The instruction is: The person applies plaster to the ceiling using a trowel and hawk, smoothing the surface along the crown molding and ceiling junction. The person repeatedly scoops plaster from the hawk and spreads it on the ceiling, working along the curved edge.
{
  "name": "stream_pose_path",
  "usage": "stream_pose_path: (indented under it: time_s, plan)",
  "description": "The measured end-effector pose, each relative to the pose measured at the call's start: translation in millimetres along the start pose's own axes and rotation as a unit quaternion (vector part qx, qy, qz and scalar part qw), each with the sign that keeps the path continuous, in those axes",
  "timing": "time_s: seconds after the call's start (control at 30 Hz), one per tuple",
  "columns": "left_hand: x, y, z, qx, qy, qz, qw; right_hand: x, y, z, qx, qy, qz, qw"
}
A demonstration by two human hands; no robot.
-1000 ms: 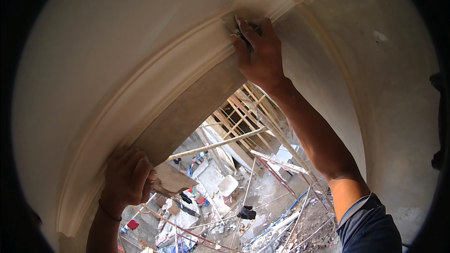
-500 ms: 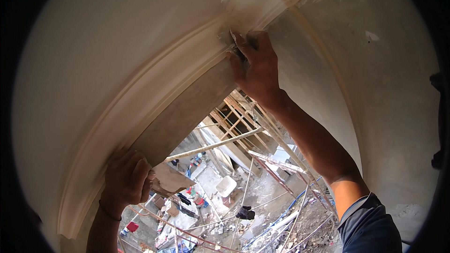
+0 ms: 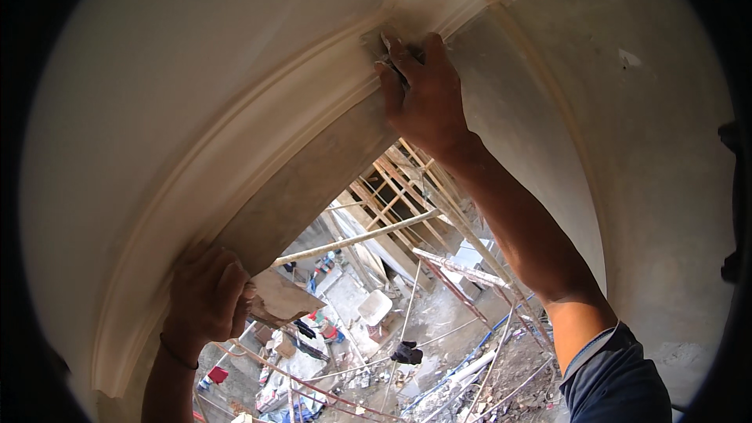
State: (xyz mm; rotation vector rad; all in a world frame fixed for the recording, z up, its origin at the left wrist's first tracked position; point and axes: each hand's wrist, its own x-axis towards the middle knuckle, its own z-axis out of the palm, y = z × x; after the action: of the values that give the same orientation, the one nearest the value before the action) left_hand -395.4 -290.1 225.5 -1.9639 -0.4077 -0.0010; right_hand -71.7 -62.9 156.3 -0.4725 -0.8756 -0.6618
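Note:
A pale curved moulding (image 3: 258, 129) arches from lower left to upper right, with a grey-brown underside strip (image 3: 305, 176) along its inner edge. My right hand (image 3: 423, 90) is raised to the moulding's upper end, its fingers bent round a small, thin, greyish piece that I cannot make out. That piece lies against the moulded surface. Lower down, my left hand (image 3: 207, 290) presses against the moulding's lower edge with curled fingers. Whatever is inside that grip is hidden.
On the right a grey plastered wall (image 3: 658, 149) curves down. Far below lie scaffold poles (image 3: 360, 236), a brown board (image 3: 286, 298), a white basin (image 3: 374, 307), a dark glove-like item (image 3: 407, 353) on a pole, and scattered rubble (image 3: 509, 368).
My right hand has shifted slightly up and left along the moulding. The left hand has moved only a little to the left, still against the edge.

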Motion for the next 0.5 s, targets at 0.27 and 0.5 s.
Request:
stream_pose_path:
  time_s: [0.27,0.5]
  plan:
    - [1.5,2.2,2.0,0.013,0.015,0.002,1.0,-6.2,3.3,-13.4,-0.002,-0.002,-0.01,1.0]
    - [-0.7,1.9,-0.1,0.01,-0.007,-0.007,1.0,-8.6,9.0,11.7,0.013,0.063,-0.063,0.996]
